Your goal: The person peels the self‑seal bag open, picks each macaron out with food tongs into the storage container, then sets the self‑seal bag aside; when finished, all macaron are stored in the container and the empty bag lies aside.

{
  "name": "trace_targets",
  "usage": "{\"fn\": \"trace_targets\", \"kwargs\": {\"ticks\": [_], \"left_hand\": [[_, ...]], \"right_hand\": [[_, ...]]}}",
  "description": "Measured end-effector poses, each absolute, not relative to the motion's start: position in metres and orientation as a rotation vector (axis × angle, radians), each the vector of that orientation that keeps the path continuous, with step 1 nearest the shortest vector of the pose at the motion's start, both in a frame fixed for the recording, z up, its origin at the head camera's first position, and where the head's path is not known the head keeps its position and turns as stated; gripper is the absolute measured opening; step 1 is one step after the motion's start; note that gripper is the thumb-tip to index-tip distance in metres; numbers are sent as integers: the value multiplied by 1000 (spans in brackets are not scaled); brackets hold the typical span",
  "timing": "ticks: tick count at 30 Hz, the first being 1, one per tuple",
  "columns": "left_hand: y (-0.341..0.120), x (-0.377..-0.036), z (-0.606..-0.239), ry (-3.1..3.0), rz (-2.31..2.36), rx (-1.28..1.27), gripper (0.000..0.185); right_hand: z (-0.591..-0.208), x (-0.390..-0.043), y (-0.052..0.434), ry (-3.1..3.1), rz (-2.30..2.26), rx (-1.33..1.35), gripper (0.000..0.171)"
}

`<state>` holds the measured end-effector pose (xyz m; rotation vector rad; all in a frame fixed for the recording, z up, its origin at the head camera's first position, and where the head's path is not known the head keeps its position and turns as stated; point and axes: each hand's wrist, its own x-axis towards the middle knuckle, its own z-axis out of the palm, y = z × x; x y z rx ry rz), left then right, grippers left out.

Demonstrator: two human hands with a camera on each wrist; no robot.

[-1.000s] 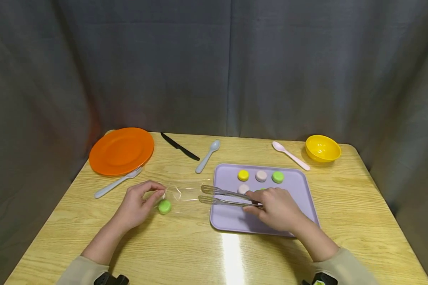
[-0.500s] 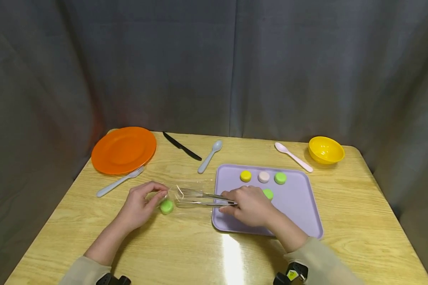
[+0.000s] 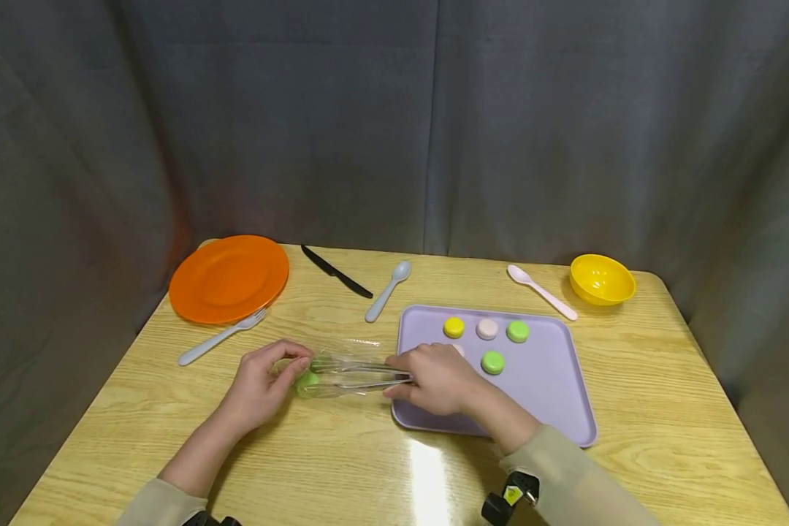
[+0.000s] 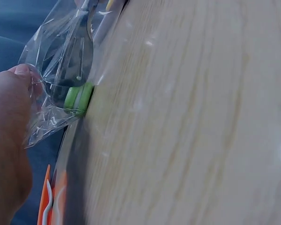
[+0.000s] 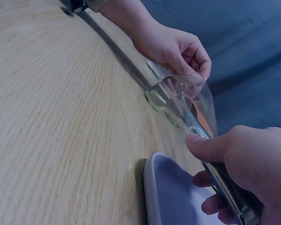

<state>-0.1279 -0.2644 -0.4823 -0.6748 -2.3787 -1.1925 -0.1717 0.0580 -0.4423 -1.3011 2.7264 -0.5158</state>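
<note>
My left hand [image 3: 259, 383] pinches a clear plastic bag [image 3: 361, 345] near its left end. Inside the bag lies a green macaron [image 4: 78, 98], close to the left fingertips. My right hand [image 3: 443, 380] grips metal tongs [image 3: 368, 367] over the left part of the lilac tray [image 3: 539, 409]. The tongs' slotted ends [image 4: 79, 56] reach inside the bag and overlap the macaron in the head view, their two arms spread apart. On the tray sit a yellow macaron [image 3: 454, 327], a pale pink one [image 3: 487, 329] and two green ones [image 3: 517, 331]; another pale one is mostly hidden behind my right hand.
An orange plate [image 3: 230, 277] and a grey fork [image 3: 220, 337] lie at the left. Along the back are a black knife [image 3: 335, 271], a grey spoon [image 3: 388, 291], a pink spoon [image 3: 542, 292] and a yellow bowl [image 3: 603, 281]. A dark curtain [image 3: 302, 146] hangs behind the table.
My right hand has moved left, sliding the tongs from the bag's right end deep into it, up to the green macaron. My left hand keeps its pinch on the bag.
</note>
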Motion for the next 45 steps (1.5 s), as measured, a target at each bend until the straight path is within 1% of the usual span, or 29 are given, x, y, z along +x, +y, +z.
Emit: {"fn": "trace_targets", "kwargs": {"ticks": [4,8,11,15,20,26,28,33,37,45], "left_hand": [[-264,-128,-485,-2349,-1190,-692,18],[-263,-128,-486,-2335,-1192,-706,19],[-264,-128,-487,-2337,-1198,-704,19],[-266,-128,-487,-2347,-1193,-698,19],[-266,-129,-486,-2365,-1190,-683,20],[-266,-128,-484,-2367,-1176,-690,18],[-266,-128,-483,-2369,-1174,-686,17],[-268,-128,-483,-2375,-1170,-662,16],[-269,-128,-485,-2369,-1168,-653,16],[-272,-127,-486,-2378,-1137,-635,17]], "right_hand": [[-445,-174,54,2726,-496,-1306,34],[-446,-173,51,2740,-491,-1342,32],[-446,-172,49,2751,-479,-1360,24],[-447,-170,49,2783,-461,-1367,20],[-446,-170,59,2831,-448,-1359,22],[-439,-168,80,2865,-488,-1323,23],[-435,-167,90,2875,-509,-1306,27],[-430,-165,116,2918,-519,-1271,30],[-427,-161,138,2954,-521,-1205,28],[-418,-150,182,3045,-526,-1071,19]]}}
